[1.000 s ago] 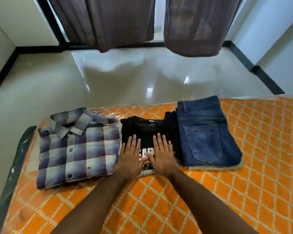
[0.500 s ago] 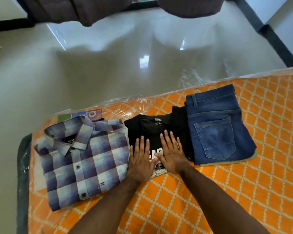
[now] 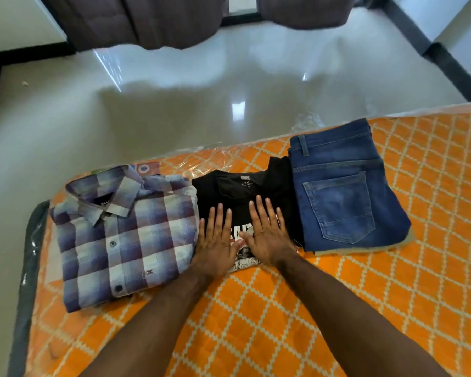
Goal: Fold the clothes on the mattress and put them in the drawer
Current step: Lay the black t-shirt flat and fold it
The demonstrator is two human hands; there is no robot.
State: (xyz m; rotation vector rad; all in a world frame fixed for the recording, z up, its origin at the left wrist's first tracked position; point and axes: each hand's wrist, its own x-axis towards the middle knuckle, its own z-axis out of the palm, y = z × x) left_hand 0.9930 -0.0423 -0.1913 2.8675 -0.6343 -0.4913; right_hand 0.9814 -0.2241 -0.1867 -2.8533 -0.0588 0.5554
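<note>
Clothes are lying folded in a row on the mattress, and I am pressing left hand and right hand, fingers straight and holding nothing, onto the black T-shirt, apparently flattening its fold between plaid shirt and jeans.

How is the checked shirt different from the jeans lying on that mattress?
The checked shirt is a blue, white and maroon plaid with buttons and a collar; the jeans are plain blue denim showing a back pocket. The shirt lies at the left end of the row, the jeans at the right. Both are folded flat on the orange mattress, untouched by either hand.
</note>
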